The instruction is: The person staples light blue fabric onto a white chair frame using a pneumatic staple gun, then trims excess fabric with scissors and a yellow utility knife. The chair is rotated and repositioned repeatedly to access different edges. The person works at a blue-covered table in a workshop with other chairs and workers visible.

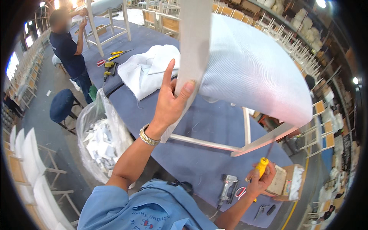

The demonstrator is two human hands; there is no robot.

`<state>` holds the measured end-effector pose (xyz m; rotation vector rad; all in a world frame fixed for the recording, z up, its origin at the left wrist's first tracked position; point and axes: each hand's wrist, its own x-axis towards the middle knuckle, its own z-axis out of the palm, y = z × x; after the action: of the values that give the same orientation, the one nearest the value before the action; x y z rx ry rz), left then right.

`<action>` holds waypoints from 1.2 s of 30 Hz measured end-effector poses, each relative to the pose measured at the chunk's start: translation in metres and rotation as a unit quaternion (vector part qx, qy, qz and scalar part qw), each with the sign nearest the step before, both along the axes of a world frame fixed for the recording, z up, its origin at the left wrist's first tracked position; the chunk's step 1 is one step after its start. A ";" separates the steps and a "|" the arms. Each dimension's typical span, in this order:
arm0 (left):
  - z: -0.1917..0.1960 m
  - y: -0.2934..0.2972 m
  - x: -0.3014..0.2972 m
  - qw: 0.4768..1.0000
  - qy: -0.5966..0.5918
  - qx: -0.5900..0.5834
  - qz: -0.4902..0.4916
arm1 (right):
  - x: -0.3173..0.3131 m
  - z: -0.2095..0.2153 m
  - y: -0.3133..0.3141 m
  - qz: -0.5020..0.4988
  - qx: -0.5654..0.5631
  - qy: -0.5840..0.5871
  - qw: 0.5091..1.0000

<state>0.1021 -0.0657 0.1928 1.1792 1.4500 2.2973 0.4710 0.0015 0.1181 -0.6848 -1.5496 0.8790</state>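
A wooden chair with a pale blue upholstered seat (253, 65) stands on the blue-covered table (191, 153). My left hand (170, 99) is closed round its broad, pale wooden upright (194, 42), thumb on the near face and index finger stretched along the side. In my right hand (261, 181) is a screwdriver (262, 166), gripped by its yellow handle. Its thin shaft points up toward the lower edge of the seat; whether the tip touches the fabric I cannot tell. Loose white cloth (149, 71) lies on the table beyond my left hand.
A staple gun (229, 188), red-handled scissors (240, 192) and an open cardboard box (294, 182) lie near my right hand. A clear bag of scraps (103, 145) hangs at the table's left edge. Beyond, a co-worker (69, 50) handles another tall chair (109, 36).
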 end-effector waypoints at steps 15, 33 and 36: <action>0.003 0.006 -0.029 0.979 0.203 0.026 -0.009 | -0.141 0.053 -0.025 -0.054 0.258 -0.205 0.943; -0.001 0.006 -0.029 0.974 0.222 0.037 0.011 | -0.179 0.031 -0.061 -0.114 0.270 -0.156 0.943; 0.000 0.010 -0.032 0.972 0.229 0.052 0.013 | -0.181 0.027 -0.059 -0.119 0.264 -0.148 0.945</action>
<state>0.0703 -0.0560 0.1928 1.8265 1.4970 2.2359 0.2904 -0.0576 0.1451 -0.6069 -1.8213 0.1590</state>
